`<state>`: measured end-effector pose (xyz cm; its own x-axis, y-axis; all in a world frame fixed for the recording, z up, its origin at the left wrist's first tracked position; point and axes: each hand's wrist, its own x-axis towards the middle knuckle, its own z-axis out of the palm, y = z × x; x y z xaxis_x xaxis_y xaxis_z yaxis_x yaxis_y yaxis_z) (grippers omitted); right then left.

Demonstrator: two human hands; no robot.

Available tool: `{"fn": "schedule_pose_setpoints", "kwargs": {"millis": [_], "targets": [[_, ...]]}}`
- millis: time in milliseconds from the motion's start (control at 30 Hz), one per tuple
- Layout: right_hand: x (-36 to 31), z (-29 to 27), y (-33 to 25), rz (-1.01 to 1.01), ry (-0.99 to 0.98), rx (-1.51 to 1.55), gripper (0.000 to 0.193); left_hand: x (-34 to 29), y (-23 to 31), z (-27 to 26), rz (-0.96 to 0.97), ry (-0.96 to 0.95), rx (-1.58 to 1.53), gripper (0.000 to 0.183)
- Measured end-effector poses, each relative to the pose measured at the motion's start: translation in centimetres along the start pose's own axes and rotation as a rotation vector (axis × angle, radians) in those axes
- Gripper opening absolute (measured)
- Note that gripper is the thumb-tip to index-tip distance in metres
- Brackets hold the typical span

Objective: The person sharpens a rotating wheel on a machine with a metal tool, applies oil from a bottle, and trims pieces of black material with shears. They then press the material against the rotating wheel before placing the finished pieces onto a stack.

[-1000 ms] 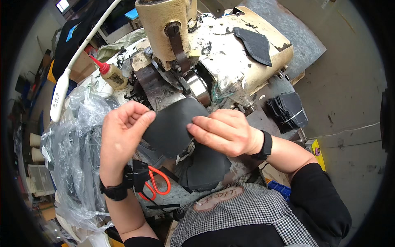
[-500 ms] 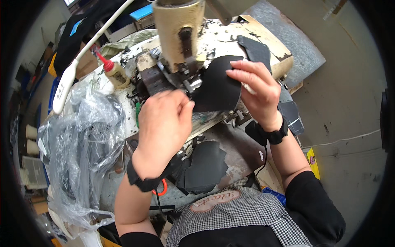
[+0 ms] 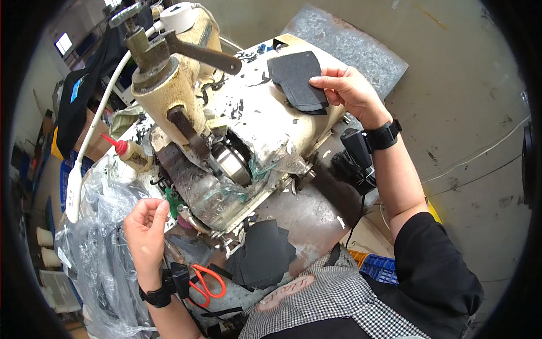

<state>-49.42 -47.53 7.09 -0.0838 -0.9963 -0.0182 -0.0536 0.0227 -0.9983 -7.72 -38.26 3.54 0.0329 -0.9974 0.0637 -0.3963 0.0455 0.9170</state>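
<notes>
My right hand (image 3: 351,93) pinches the right edge of a black leather piece (image 3: 296,76), thumb on top. The piece lies over other dark pieces on the right end of a cream skiving machine (image 3: 288,127). My left hand (image 3: 148,229) is raised over the plastic at the machine's left, fingers curled in and thumb up, with nothing visible in it. Between my arms, below the machine, a pile of black cut pieces (image 3: 262,254) rests on the metal table. Scissors with orange handles (image 3: 208,284) lie beside that pile, near my left wrist.
Clear plastic bags (image 3: 101,243) bunch up at the left. A glue bottle with a red tip (image 3: 132,153) stands by the machine. A white lamp on a bent neck (image 3: 74,192) hangs at the left. Black scraps litter the machine top. A blue crate (image 3: 381,268) sits at lower right.
The black piece has left the machine's working part and now lies on the stack at right, in my right hand. My left hand has moved away, down and left. The view has shifted.
</notes>
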Motion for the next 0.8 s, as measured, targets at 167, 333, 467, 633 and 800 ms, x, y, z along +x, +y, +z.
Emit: {"fn": "schedule_pose_setpoints", "kwargs": {"millis": [167, 333, 467, 633, 800], "targets": [[0.6, -0.2, 0.7, 0.036, -0.005, 0.003, 0.012, 2.5, -4.4, -2.0, -0.037, 0.027, 0.011, 0.015], [0.3, -0.1, 1.6, -0.017, 0.026, -0.127, 0.024, 2.6, -7.8, -3.8, 0.029, 0.154, 0.527, 0.032], [1.0, -0.3, 2.4, -0.247, 0.325, -0.511, 0.041, 2.1, -10.1, -6.3, 0.136, 0.211, 0.841, 0.042], [3.8, -4.0, 3.4, -0.37, 0.447, -0.687, 0.039, 3.6, -9.9, -6.2, 0.095, 0.207, 0.968, 0.05], [6.6, -10.8, 5.5, -0.224, 0.561, -0.91, 0.057, 8.6, -9.6, -4.4, 0.05, 0.283, 0.342, 0.061]]}}
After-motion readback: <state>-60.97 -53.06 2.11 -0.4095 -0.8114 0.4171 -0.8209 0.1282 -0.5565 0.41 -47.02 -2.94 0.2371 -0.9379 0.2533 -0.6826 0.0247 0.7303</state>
